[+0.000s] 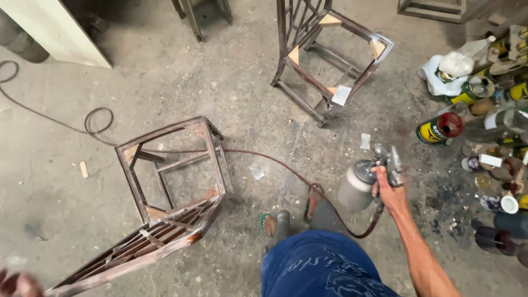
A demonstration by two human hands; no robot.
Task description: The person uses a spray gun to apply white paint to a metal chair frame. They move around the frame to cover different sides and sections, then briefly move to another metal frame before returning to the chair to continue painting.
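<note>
Right hand (389, 192) closed around the grip of a spray gun (385, 165), its fingers wrapped tight on the handle, with the gun's grey metal cup (355, 186) hanging just left of the fist and the nozzle end pointing away from the person. Reddish-brown hose (264, 157) runs from below the gun, loops past the sandalled feet (291, 217) and trails across the concrete floor (242, 93) to a coil at the far left. Left hand (16, 285) shows only at the lower left corner of the view (blurred, so whether its fingers are spread or closed cannot be told); it lies just beside the back of a chair frame (165, 192) tipped over on the floor, its open seat square facing upward and its slatted back stretching toward that corner. Second chair frame (330, 60) stands farther off, near the top centre, with pale corner blocks in its seat opening. Cluster of paint cans and bottles (484, 110) occupies the right edge, well apart from both frames; one can (440, 128) lies on its side with a dark red end. Blue shorts (319, 264) fill the bottom centre.
</note>
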